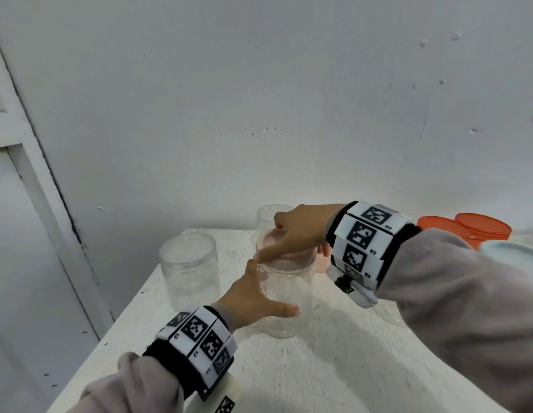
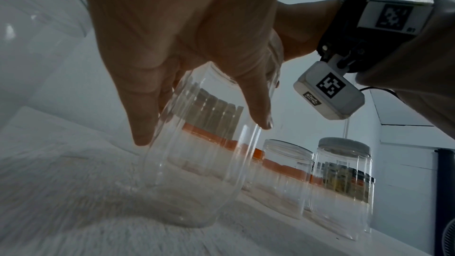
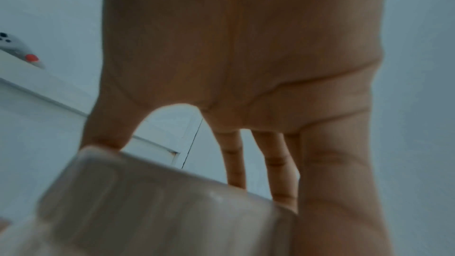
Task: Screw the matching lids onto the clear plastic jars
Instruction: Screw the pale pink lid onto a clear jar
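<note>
The right hand pinches the pale lid squarely atop the upright clear jar on the surface, seemingly level, while the left hand's grip wraps the jar's wall directly below.

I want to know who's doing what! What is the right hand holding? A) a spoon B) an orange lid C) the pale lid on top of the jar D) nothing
C: the right hand grips the pale lid sitting on the jar, while the left hand holds the jar's side.
</note>
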Demonstrator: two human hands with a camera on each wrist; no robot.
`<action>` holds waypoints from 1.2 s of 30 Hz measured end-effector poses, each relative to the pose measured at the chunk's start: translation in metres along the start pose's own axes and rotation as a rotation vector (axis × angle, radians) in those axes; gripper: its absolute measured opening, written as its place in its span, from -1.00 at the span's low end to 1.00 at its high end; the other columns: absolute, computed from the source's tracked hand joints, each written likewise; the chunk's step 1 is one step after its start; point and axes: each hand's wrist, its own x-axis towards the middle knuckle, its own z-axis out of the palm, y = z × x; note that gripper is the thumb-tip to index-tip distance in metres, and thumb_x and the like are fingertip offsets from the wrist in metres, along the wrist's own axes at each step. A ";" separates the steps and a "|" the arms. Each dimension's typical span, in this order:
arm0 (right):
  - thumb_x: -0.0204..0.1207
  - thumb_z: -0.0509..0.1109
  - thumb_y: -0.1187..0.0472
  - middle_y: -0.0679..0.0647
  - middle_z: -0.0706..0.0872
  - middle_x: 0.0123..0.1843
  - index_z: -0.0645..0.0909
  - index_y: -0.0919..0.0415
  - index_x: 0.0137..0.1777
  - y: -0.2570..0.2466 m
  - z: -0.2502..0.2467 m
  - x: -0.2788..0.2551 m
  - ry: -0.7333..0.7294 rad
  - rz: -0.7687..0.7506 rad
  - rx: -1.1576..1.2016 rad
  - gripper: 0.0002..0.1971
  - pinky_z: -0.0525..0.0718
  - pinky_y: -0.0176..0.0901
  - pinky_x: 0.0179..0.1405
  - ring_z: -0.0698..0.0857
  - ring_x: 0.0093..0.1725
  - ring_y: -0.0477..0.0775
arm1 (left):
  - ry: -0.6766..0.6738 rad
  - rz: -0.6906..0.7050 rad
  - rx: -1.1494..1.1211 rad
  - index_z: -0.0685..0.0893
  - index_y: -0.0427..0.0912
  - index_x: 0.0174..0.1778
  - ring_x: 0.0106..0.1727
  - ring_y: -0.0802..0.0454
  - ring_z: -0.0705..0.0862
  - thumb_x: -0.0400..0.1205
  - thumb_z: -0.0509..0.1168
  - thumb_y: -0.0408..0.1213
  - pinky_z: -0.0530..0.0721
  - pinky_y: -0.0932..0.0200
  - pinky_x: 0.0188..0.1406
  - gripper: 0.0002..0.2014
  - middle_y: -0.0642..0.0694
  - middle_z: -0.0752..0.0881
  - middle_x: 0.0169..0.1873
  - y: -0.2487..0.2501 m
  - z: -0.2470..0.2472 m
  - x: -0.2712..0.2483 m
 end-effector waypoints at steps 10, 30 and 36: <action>0.33 0.45 -0.36 -0.21 0.49 0.21 0.36 -0.30 0.48 0.004 -0.014 -0.001 -0.087 -0.098 0.030 -0.29 0.47 -0.27 -0.30 0.56 -0.32 -0.24 | 0.006 0.001 0.003 0.09 0.03 0.57 0.50 -0.01 0.38 0.18 0.67 0.05 0.43 -0.08 0.48 0.14 0.02 0.35 0.51 -0.001 0.000 0.000; 0.20 0.40 -0.52 -0.16 0.43 0.42 0.25 -0.31 0.52 0.006 -0.009 0.006 -0.107 -0.081 -0.013 -0.12 0.54 -0.08 0.10 0.61 0.16 -0.05 | 0.000 0.017 0.019 0.13 0.07 0.55 0.49 -0.01 0.39 0.10 0.64 0.14 0.46 -0.09 0.46 0.15 0.03 0.37 0.49 -0.002 -0.001 0.001; 0.26 0.58 -0.24 -0.28 0.35 0.27 0.29 -0.39 0.50 0.009 -0.009 0.008 -0.098 -0.158 0.058 -0.19 0.51 -0.10 0.12 0.46 0.35 -0.03 | 0.000 0.010 0.018 0.12 0.06 0.55 0.48 0.00 0.41 0.12 0.64 0.13 0.47 -0.07 0.46 0.14 0.03 0.39 0.49 -0.002 -0.001 0.001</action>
